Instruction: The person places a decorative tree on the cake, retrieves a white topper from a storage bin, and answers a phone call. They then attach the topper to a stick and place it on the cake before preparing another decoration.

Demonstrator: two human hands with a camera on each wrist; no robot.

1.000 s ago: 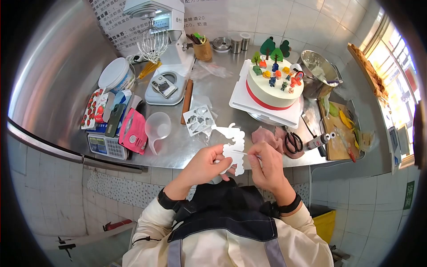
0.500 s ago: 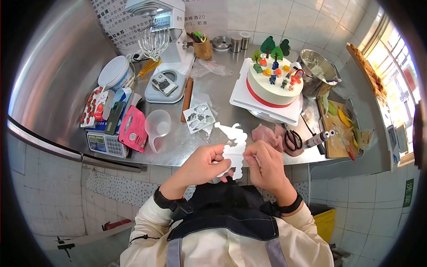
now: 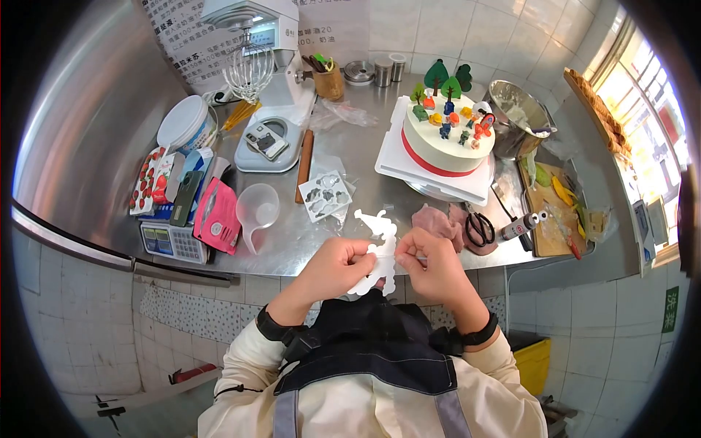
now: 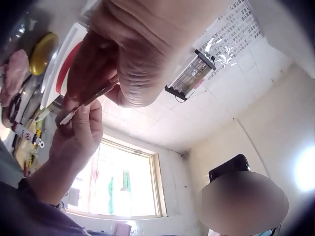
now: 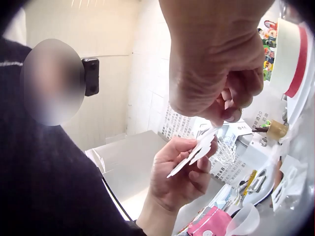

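My left hand [image 3: 332, 271] grips a white cutout with a scalloped edge [image 3: 380, 225] between thumb and fingers, just past the counter's front edge. My right hand [image 3: 437, 267] pinches a thin white stick [image 3: 420, 258] at the cutout's right side. In the right wrist view the cutout [image 5: 201, 149] shows as thin flat layers seen nearly edge-on. Behind the hands, a white cake [image 3: 445, 159] with a red band carries several tree and figure toppers on a white board [image 3: 392, 162].
A grey silicone mould [image 3: 326, 196], rolling pin [image 3: 304, 168] and clear measuring cup [image 3: 257, 208] lie left of the hands. Black-handled scissors [image 3: 480, 229], a pink cloth [image 3: 438, 223] and a small bottle [image 3: 520, 227] lie to the right. A steel pot [image 3: 517, 109] stands beside the cake.
The right hand first held the stick against the cutout's middle; its fingers are now at the cutout's right edge. The cutout has tilted and shifted slightly downward in the left hand.
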